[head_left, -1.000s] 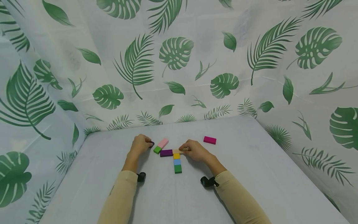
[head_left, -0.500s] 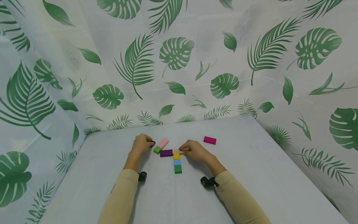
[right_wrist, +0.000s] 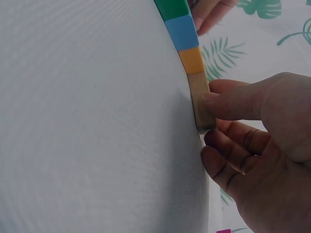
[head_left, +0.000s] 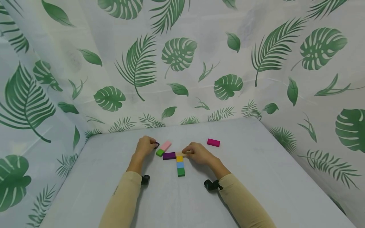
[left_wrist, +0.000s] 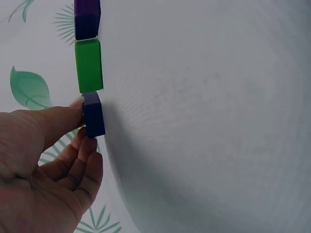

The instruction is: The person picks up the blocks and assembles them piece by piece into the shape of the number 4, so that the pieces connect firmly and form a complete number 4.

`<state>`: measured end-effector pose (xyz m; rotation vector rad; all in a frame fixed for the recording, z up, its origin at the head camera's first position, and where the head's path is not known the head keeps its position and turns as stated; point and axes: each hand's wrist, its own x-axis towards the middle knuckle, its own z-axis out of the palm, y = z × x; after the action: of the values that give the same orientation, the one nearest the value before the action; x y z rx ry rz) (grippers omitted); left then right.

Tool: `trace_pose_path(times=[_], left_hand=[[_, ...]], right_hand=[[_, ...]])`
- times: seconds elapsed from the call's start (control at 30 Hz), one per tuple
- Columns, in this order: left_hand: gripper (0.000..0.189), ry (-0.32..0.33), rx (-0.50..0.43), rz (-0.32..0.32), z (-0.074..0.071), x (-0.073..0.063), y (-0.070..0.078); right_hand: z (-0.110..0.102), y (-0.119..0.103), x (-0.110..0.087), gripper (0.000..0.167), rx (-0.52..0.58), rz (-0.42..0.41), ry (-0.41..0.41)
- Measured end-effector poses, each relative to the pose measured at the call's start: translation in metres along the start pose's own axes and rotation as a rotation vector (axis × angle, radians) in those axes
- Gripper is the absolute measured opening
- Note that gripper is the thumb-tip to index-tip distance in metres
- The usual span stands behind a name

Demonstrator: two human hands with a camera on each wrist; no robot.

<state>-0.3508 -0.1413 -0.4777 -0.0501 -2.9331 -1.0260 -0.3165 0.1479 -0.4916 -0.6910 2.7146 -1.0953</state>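
My left hand [head_left: 145, 146] pinches a dark blue block [left_wrist: 94, 114] between thumb and fingers, just left of a pink block [head_left: 165, 145] and a light green block [head_left: 160, 152] that lie end to end at a slant. My right hand [head_left: 197, 153] pinches a natural wood block [right_wrist: 200, 101], its fingers at the right end. That block lines up with a purple block [head_left: 169, 155]. Below their junction, a yellow block [head_left: 179, 159], a light blue block [head_left: 180, 164] and a dark green block [head_left: 181, 172] form a column.
A magenta block [head_left: 213, 142] lies apart on the white tabletop [head_left: 242, 158], beyond my right hand. Leaf-printed cloth [head_left: 176, 95] hangs behind the table and along its sides. A black wrist camera [head_left: 145, 180] sits on my left wrist.
My left hand has edged slightly right with the dark blue block, closer to the pink block. The right hand keeps its place on the wood block.
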Motion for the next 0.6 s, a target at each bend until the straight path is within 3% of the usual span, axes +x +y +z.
trace_pose_path(times=[0.6], left_hand=[[0.027,-0.004,-0.005,0.014,0.0025,0.0011,0.0023]], right_hand=[[-0.0004,-0.0018,-0.0007,0.024,-0.002,0.003,0.002]])
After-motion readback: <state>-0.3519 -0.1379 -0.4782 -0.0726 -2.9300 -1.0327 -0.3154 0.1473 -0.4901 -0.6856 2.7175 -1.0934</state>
